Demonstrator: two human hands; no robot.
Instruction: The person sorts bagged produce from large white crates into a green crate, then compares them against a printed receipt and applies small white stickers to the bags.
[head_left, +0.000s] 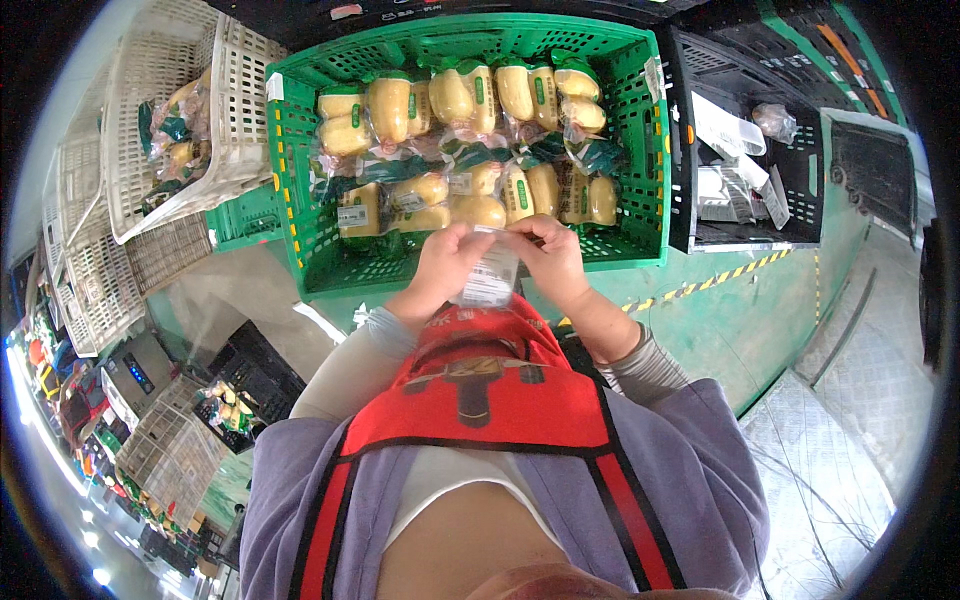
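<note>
In front of my red apron (517, 405), my left hand (444, 266) and my right hand (551, 255) meet at the top edge of a strip of printed labels (489, 276). Fingertips of both hands pinch it, and its lower part hangs down, slightly blurred. Just beyond is a green plastic crate (465, 37), its near edge partly hidden by my hands. Inside lie two rows of clear bags of pale yellow root vegetables (388, 109). Some nearer bags, such as the one on the left (358, 210), carry white labels.
A black crate (757, 244) at right holds loose label strips (720, 131) and crumpled plastic (775, 122). At left, a white crate (244, 112) contains more bagged vegetables (180, 142). Yellow-black tape (705, 283) crosses the green floor. Farther left stands another black crate (259, 367).
</note>
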